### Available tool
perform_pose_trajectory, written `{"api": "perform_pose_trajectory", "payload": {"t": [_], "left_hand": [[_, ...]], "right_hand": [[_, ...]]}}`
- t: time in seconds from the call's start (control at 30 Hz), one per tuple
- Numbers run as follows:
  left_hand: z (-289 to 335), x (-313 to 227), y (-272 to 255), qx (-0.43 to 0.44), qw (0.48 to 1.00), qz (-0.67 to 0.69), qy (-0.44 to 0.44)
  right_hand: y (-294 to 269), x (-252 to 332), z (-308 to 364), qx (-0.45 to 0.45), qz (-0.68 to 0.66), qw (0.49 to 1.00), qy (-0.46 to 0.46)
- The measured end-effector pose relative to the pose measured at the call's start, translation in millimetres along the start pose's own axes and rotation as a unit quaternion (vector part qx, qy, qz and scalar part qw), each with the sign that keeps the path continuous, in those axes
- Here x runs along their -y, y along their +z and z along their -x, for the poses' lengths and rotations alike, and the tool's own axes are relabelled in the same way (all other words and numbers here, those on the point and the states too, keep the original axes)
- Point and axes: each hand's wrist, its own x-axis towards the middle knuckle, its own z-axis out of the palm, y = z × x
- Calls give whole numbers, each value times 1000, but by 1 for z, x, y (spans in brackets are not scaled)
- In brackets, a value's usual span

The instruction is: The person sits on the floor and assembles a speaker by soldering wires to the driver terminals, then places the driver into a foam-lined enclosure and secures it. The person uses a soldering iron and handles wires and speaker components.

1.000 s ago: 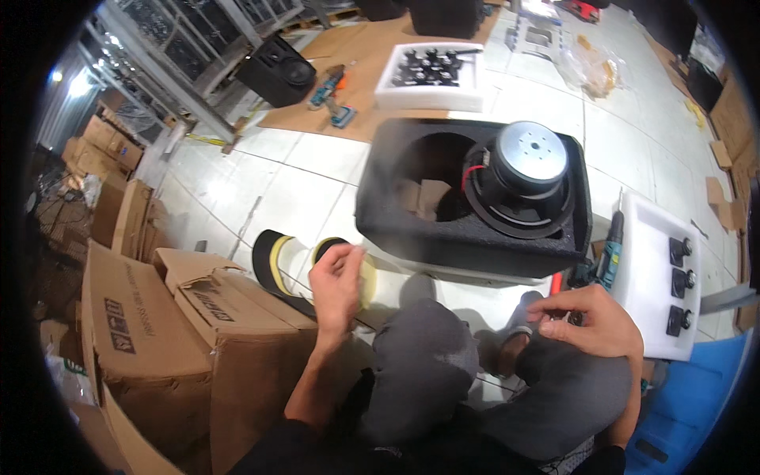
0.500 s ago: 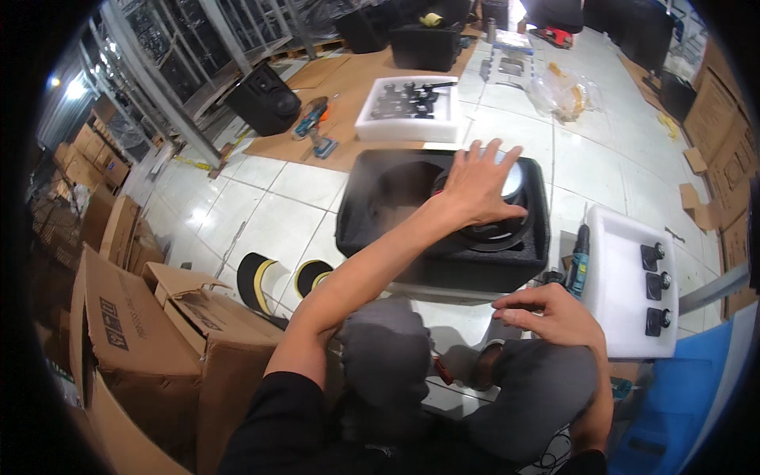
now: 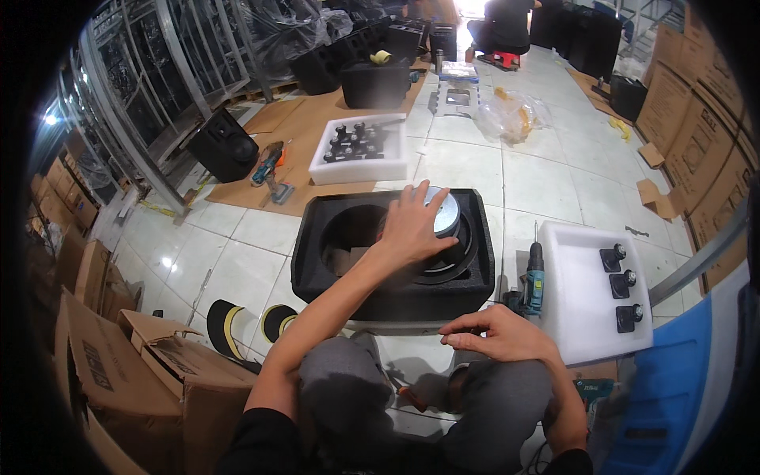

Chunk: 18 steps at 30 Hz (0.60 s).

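Observation:
A black loudspeaker cabinet (image 3: 348, 293) lies on the floor before my knees, with a round opening (image 3: 344, 233) at its left. On its right half a speaker driver sits magnet up, its silvery magnet (image 3: 448, 218) showing beside my fingers. My left hand (image 3: 412, 226) reaches across from the left and grips the magnet, fingers at the far side and thumb at the near side. My right hand (image 3: 499, 328) rests by my right knee, near the cabinet's front edge; its fingers are loosely stretched and hold nothing.
Right of the cabinet lie a teal power drill (image 3: 534, 281) and a white foam tray (image 3: 578, 321) with small black parts. Another foam tray (image 3: 360, 170) stands beyond. Cardboard boxes (image 3: 131, 368) crowd my left. A person (image 3: 507, 32) crouches far off.
The whole view has shifted, so the cabinet and trays appear further left and lower. My left hand stays at the magnet, its fingers drawn slightly closer together. My right hand remains by the knee.

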Motion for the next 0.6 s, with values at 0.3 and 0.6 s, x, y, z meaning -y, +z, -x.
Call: {"api": "perform_pose_trajectory", "payload": {"t": [0.3,0.6], "left_hand": [[-1,2,-1,-20,1000,7,16],[-8,11,7,-40,998,36,26]], "right_hand": [[1,3,3,-16,-32,999,16],[5,-3,2,-37,-96,993,54]]}}
